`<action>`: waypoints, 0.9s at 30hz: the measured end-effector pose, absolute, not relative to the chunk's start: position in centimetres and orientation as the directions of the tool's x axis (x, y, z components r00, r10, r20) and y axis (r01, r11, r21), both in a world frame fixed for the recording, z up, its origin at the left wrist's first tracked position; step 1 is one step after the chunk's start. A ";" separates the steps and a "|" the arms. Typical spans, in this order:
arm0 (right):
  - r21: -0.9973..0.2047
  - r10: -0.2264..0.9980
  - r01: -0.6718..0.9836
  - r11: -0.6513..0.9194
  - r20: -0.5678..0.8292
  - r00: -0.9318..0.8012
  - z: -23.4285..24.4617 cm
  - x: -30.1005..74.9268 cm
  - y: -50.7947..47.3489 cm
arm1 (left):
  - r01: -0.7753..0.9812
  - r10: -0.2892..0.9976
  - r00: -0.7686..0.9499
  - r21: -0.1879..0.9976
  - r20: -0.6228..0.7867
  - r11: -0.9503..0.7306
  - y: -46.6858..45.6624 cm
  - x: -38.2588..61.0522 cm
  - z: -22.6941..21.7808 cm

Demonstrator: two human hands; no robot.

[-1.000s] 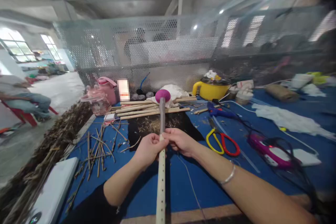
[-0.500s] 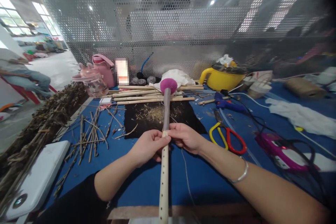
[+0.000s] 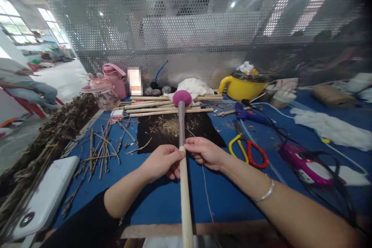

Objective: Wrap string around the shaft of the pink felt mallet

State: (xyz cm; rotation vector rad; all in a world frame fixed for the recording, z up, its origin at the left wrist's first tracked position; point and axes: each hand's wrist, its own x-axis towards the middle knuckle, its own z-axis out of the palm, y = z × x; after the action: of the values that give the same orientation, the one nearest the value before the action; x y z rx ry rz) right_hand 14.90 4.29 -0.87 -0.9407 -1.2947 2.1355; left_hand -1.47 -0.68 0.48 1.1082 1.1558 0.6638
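Note:
A pale wooden stick (image 3: 185,197) stretches away from me, its far part wrapped in grey yarn (image 3: 181,124) and its far end topped by a round purple head (image 3: 182,98). My left hand (image 3: 164,162) is closed around the stick just below the edge of the wrapping, thumb on top. At that same edge, my right hand (image 3: 205,153) is closed in a pinch, fingertips against the stick. A thin grey thread (image 3: 205,186) hangs below the right hand toward the table's near edge; where it meets the fingers is hidden.
Scissors (image 3: 247,149) with yellow and red handles lie right. Behind are wooden sticks (image 3: 162,111), a black cloth (image 3: 145,131) with shavings, a yellow pot (image 3: 247,87) and a blue glue gun (image 3: 252,114). Twigs (image 3: 101,151) and a white power bank (image 3: 46,193) lie left. A seated person (image 3: 26,81) is beyond.
The stick has turned about its length: its row of holes faced up before and is now out of sight. Its near end has swung slightly right, and both hands keep their places.

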 end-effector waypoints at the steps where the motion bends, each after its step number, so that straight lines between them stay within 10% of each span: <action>1: -0.897 0.693 -0.020 -0.442 -0.327 -0.643 -1.0 14.8 4.3 | 0.205 0.883 0.285 0.924 -0.372 0.323 -0.7 -1.6 0.4; 5: -0.909 0.722 0.000 -0.416 -0.330 -0.608 -1.2 14.6 4.2 | 0.368 0.915 0.220 0.897 -0.338 0.243 -0.7 -1.8 0.2; 13: -0.863 0.604 -0.045 -0.503 -0.314 -0.733 -0.3 15.1 4.3 | 0.072 0.834 0.441 0.939 -0.333 0.337 -1.3 -1.2 0.9; 21: -0.903 0.689 0.068 -0.423 -0.370 -0.623 -1.0 14.0 3.9 | 0.449 0.920 0.231 0.873 -0.317 0.188 -1.4 -1.6 -0.3; 27: -0.883 0.614 0.022 -0.469 -0.344 -0.710 -0.6 14.8 4.3 | 0.209 0.844 0.403 0.934 -0.353 0.291 -1.0 -1.5 0.3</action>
State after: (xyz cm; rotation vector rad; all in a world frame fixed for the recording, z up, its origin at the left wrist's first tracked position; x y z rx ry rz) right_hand 14.75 4.31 -0.65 -0.9326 -1.3514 2.2241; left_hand -1.54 -0.98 0.34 1.2343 1.1101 0.5669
